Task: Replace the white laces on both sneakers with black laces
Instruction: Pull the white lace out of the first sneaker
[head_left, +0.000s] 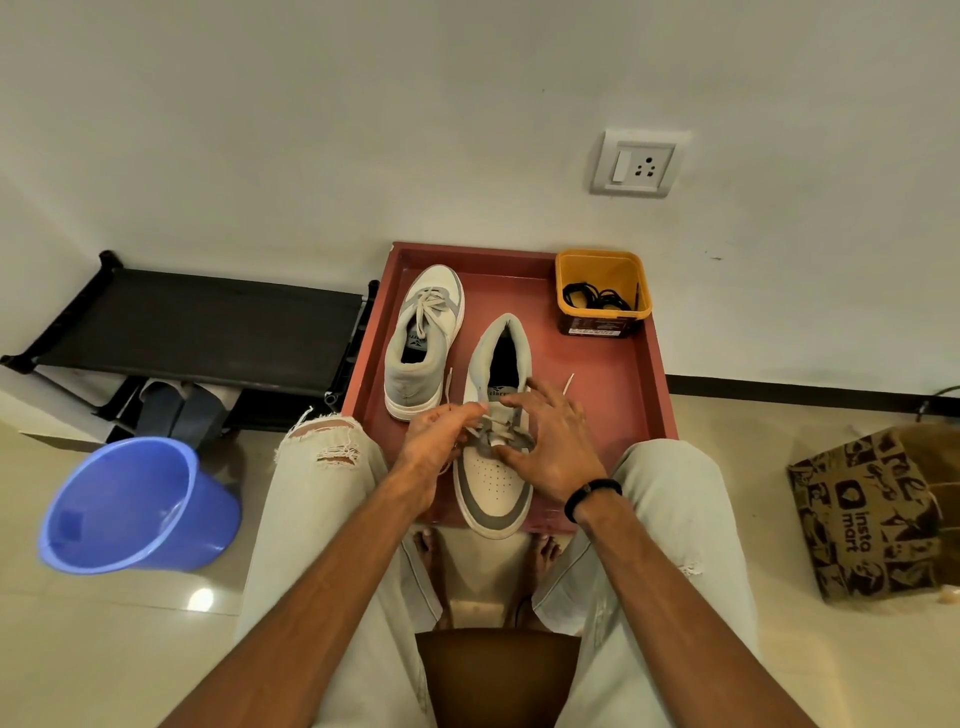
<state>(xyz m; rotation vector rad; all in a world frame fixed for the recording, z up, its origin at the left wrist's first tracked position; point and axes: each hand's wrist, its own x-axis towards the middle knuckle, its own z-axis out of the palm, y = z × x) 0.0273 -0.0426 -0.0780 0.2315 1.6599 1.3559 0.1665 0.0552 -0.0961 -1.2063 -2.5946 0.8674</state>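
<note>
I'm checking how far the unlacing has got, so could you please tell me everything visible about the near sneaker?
The near sneaker is white with grey trim, a perforated toe and a dark lining. It lies flat on the red tray, toe toward the person. Its white lace is still threaded, with both ends loose. The left hand pinches the lace; the right hand spreads open over the eyelets.

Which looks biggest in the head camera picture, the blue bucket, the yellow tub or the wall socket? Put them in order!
1. blue bucket, though it sits nearest the camera, which helps it look big
2. yellow tub
3. wall socket, only a bit smaller than the tub
</note>
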